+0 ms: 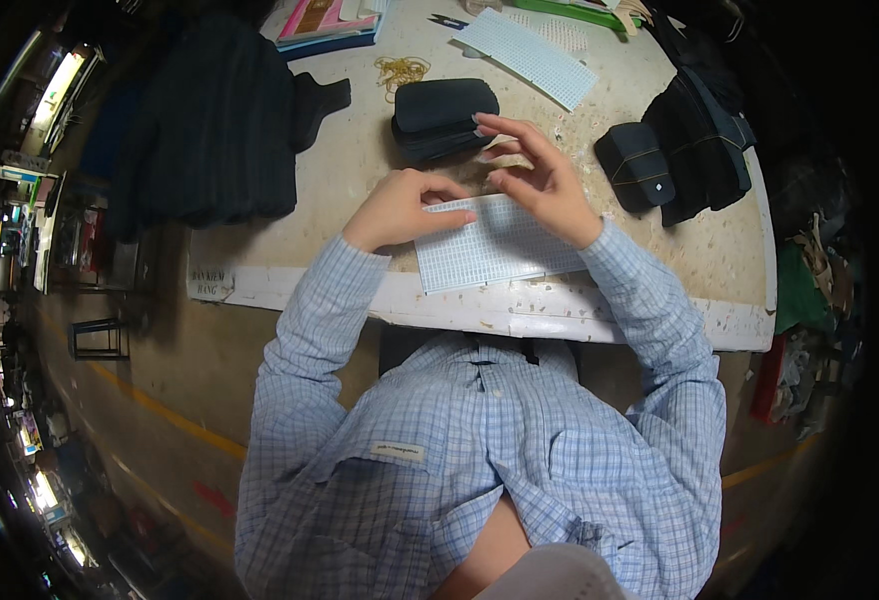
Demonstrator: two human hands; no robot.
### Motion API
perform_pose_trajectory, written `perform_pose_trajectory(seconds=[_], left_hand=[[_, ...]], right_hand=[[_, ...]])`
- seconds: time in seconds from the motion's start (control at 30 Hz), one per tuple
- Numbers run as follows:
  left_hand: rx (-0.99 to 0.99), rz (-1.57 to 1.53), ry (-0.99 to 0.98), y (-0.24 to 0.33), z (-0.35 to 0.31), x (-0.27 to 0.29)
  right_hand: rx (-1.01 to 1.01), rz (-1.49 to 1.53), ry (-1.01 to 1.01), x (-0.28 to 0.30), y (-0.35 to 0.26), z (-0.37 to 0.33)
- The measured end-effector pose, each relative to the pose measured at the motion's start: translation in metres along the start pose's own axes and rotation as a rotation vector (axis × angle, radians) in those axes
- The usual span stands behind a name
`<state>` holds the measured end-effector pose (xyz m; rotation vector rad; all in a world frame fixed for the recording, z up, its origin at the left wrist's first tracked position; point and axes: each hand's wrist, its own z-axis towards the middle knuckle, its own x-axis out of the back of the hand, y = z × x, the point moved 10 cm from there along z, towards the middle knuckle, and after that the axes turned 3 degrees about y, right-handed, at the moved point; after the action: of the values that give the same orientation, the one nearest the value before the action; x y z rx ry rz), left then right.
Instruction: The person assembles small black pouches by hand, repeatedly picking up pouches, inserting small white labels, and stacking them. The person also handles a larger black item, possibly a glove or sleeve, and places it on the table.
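My left hand (407,207) is at the upper left edge of a pale sheet (480,255) printed with rows of small labels. Its thumb lies on the sheet and its fingers curl in behind that edge. Above the sheet's right part hovers my right hand (550,187), open, the thumb and fingers apart with nothing visible between them. Just beyond both hands sits a stack of folded dark cloth pieces (445,108), and the right fingertips overlap its right side in view. Whether they touch it I cannot tell.
Tangled yellow rubber bands (401,72) lie behind the stack. Another label sheet (530,58) and small dark snips (448,20) are at the back. Banded dark bundles (636,165) stand right; a big dark cloth pile (200,130) stands left. The table's white front edge (360,293) is near me.
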<state>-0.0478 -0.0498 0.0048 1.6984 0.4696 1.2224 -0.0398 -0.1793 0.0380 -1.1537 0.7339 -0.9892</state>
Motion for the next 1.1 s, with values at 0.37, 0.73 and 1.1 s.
perform_pose_trajectory(seconds=[0.37,0.73,1.1], left_hand=[[-0.396,0.488,0.263,0.068,0.061,0.079],[-0.449,0.427,0.311,0.060,0.057,0.075],[-0.384,0.448,0.314,0.058,0.056,0.076]], right_hand=[[0.379,-0.938,0.133,0.038,-0.057,0.062],[0.504,-1.300,0.221,0.014,-0.056,0.075],[0.497,-1.189,0.190,0.009,-0.046,0.073]])
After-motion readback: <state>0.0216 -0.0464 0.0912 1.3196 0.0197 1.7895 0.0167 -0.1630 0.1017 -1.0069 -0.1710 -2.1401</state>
